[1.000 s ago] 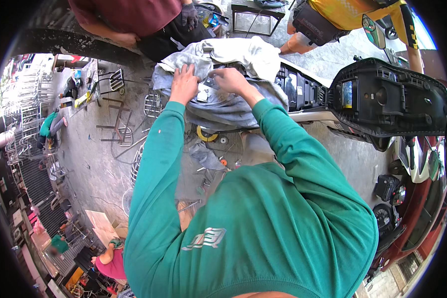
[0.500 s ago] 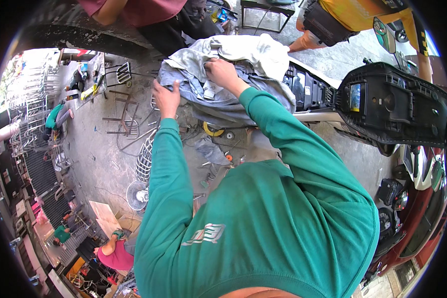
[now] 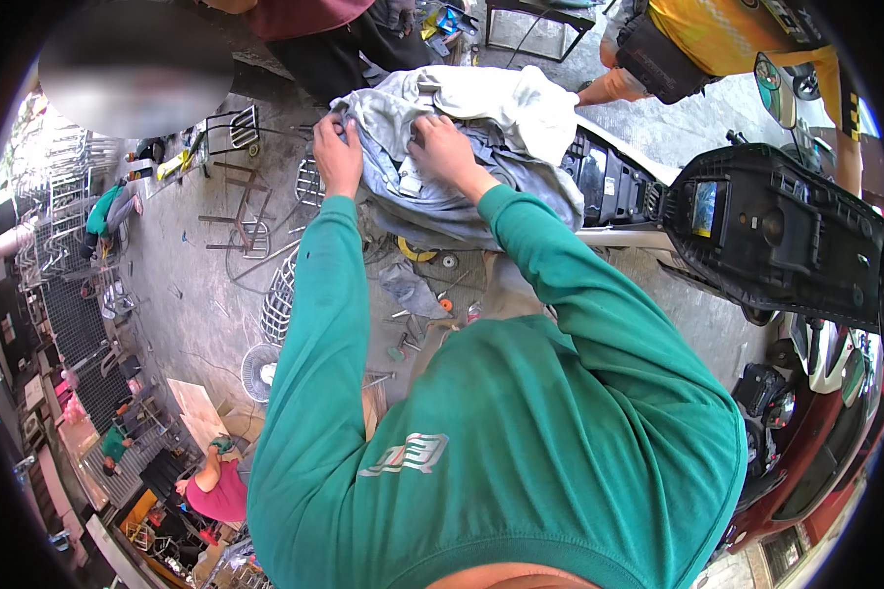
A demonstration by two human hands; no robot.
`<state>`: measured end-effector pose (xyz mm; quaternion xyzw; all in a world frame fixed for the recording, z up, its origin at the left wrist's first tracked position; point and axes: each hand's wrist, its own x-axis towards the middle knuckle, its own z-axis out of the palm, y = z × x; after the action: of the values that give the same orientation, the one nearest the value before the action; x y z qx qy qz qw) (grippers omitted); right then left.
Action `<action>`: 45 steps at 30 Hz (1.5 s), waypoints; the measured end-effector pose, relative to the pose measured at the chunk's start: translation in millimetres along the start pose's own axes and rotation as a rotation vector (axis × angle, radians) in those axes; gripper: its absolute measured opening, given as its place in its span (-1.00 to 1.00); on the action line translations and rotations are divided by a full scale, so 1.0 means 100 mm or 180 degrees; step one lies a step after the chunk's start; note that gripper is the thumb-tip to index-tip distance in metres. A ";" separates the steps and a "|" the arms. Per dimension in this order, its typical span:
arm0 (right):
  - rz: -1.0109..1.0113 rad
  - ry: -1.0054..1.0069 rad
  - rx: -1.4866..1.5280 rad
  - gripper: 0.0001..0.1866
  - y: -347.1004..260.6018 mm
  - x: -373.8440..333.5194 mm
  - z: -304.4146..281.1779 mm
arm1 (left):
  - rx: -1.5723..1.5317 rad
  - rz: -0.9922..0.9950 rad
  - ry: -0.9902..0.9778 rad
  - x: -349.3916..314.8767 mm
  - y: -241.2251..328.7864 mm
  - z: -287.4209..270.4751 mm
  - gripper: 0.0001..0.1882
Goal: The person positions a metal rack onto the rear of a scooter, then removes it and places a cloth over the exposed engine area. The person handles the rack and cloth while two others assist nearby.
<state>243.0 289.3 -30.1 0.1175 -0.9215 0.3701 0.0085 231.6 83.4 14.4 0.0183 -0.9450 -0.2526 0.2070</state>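
Grey and white cloths (image 3: 521, 110) lie bunched over the rear part of a scooter, hiding what is beneath. At the left edge of the pile, my left hand (image 3: 339, 162) has its fingers bent round the grey cloth (image 3: 378, 133), pinching it. My right hand (image 3: 445, 152) presses into the middle of the pile with curled fingers, gripping a fold; its fingertips are partly hidden. A small pale piece (image 3: 410, 177) shows in the folds between the hands. The scooter's raised seat (image 3: 776, 231) and black under-seat compartment (image 3: 609, 177) are to the right.
One person in a maroon shirt (image 3: 309, 15) stands beyond the pile, another in yellow (image 3: 697, 39) at far right. On the floor lie a grey rag (image 3: 411, 288) and tools. A fan (image 3: 260, 371) and metal racks (image 3: 280, 304) stand at left.
My left hand has moved slightly right and up, its spread fingers now closing on the cloth's edge. The right hand has shifted a little down and right on the folds.
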 end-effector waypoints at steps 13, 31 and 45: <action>0.0196 -0.3162 0.0323 -0.62 -0.29 0.42 -0.51 | 0.0488 0.0278 -0.0879 -0.15 -0.11 -0.12 -0.50; 0.1008 -0.1248 0.2182 -0.63 0.15 -0.47 -1.26 | 0.0187 0.0148 -0.0581 0.03 -0.01 -0.17 -0.49; 0.2464 -0.0267 0.3071 -0.62 0.17 -2.49 -0.96 | 0.0576 0.2286 -0.0868 -0.23 0.35 0.09 -0.60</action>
<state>474.5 419.4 2.2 -0.2202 -0.6256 0.7164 -0.2167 251.8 121.1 15.0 -0.3291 -0.9285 -0.0798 0.1524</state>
